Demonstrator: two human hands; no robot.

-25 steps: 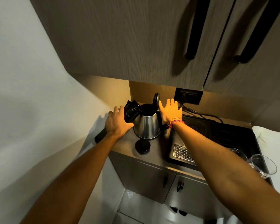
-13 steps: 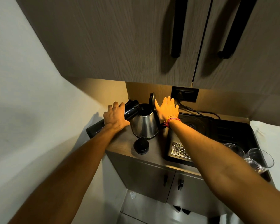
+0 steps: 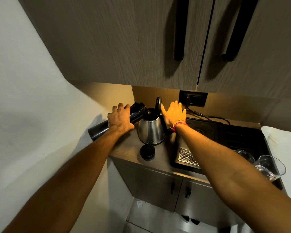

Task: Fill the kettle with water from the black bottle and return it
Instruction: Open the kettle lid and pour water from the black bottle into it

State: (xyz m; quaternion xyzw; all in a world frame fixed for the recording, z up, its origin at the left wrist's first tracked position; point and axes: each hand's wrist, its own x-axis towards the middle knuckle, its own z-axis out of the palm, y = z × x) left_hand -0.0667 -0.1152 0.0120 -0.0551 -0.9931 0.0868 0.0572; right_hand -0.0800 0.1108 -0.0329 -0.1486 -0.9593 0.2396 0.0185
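Observation:
A steel kettle (image 3: pixel 151 132) stands on the wooden counter (image 3: pixel 124 149) with its black lid (image 3: pixel 158 103) flipped upright. My left hand (image 3: pixel 119 119) grips the black bottle (image 3: pixel 99 131), tilted nearly flat, its open mouth (image 3: pixel 142 107) over the kettle's opening. My right hand (image 3: pixel 174 113) rests flat with fingers spread against the raised lid and handle side of the kettle. The bottle's black cap (image 3: pixel 147 153) lies on the counter in front of the kettle.
A black hob and sink unit (image 3: pixel 225 137) lies right of the kettle, with a metal drain grid (image 3: pixel 186 155). Two glasses (image 3: pixel 269 165) stand at the right edge. A wall socket (image 3: pixel 192 98) with a cable is behind. Wall cupboards (image 3: pixel 141 39) hang overhead.
The bottle has tipped further, its base dropping lower to the left and its mouth staying at the kettle opening. My right hand has stayed at the lid.

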